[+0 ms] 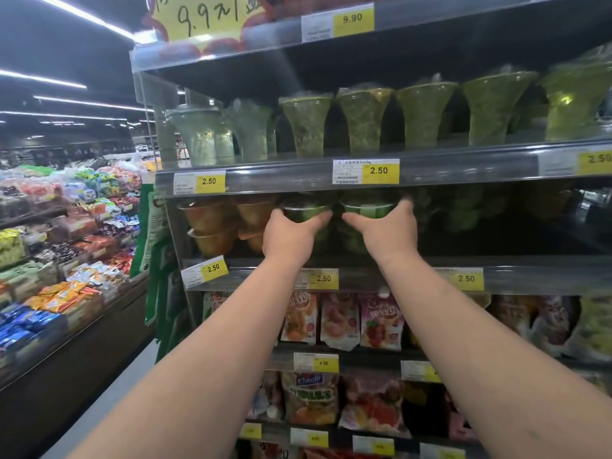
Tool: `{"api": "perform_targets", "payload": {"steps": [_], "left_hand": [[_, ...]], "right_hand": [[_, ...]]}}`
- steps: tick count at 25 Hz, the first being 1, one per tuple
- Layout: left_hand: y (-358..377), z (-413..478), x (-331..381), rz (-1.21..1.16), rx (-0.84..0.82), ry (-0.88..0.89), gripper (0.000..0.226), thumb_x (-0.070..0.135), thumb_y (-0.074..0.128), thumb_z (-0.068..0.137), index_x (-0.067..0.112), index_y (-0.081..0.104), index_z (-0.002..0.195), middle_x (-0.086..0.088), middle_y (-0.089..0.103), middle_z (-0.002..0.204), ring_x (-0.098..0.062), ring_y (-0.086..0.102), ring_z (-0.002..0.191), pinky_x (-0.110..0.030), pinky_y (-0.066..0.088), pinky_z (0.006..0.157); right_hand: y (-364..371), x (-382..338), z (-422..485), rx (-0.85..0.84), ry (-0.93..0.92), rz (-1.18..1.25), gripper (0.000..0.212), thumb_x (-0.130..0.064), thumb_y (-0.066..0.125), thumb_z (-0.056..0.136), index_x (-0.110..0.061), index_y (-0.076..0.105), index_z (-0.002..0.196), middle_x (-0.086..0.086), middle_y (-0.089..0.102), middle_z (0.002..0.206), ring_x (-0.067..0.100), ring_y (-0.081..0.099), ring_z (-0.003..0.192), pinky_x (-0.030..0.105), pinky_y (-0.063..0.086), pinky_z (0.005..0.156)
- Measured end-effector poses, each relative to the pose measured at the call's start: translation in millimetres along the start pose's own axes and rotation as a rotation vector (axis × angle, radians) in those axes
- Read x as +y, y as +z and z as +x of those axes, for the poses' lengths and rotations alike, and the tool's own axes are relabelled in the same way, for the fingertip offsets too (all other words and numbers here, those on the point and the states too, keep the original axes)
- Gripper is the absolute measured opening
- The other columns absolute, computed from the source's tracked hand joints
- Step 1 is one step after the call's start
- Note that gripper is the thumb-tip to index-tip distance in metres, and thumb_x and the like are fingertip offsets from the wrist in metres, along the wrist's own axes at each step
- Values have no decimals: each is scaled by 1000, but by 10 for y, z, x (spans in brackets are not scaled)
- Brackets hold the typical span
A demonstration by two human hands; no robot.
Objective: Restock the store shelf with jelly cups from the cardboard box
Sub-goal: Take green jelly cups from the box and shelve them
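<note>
The left hand (291,233) curls its fingers round a green jelly cup (306,208) and the right hand (385,231) curls round a second green jelly cup (367,207), side by side just under the shelf rail (281,180), maybe sitting on more cups in the dark, with orange cups (212,223) under it too.
</note>
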State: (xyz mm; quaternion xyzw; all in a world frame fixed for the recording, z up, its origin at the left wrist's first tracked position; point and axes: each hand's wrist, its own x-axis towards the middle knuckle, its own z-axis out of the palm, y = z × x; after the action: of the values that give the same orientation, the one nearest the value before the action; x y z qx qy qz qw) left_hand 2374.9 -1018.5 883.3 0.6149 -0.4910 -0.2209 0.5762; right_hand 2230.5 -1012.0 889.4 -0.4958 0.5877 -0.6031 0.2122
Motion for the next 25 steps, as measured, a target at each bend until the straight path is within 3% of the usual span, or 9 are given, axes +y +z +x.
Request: {"api": "perform_targets", "payload": {"steps": [4,10,14,19,25], "left_hand": [[76,49,-11,29,34,14,84,74,75,49,20,53,111,0,67,111,-28,64,105,-47,52,95],[134,89,-6,98,52,63,79,56,80,70,8,52,126,-8,64,121,-29,61,111,-41,51,94],[147,92,-87,280,86,114,76,68,71,71,12,56,120,-6,66,117,-31,54,116,-48,46,99],[164,113,-187,269,47,146,70,62,72,72,17,55,123,-5,67,112,-29,60,108,-48,54,89],[101,64,-195,197,23,172,65,49,72,80,13,51,129,-7,64,118,-29,59,113,-46,52,94]], "right_hand": [[140,11,9,49,77,-41,89,-58,80,64,-15,42,131,7,55,132,33,35,133,52,32,106],[255,109,41,36,78,-32,80,-65,74,68,-21,47,129,5,54,135,35,26,138,54,22,109],[351,142,34,44,57,-133,83,-65,65,77,-20,37,141,5,44,147,36,23,140,56,18,110],[397,157,15,10,47,-194,89,-56,58,87,-16,14,153,8,30,156,31,17,146,53,13,114],[366,197,-3,26,27,-207,91,-54,61,86,-13,16,154,11,31,155,31,23,145,52,24,115]]}}
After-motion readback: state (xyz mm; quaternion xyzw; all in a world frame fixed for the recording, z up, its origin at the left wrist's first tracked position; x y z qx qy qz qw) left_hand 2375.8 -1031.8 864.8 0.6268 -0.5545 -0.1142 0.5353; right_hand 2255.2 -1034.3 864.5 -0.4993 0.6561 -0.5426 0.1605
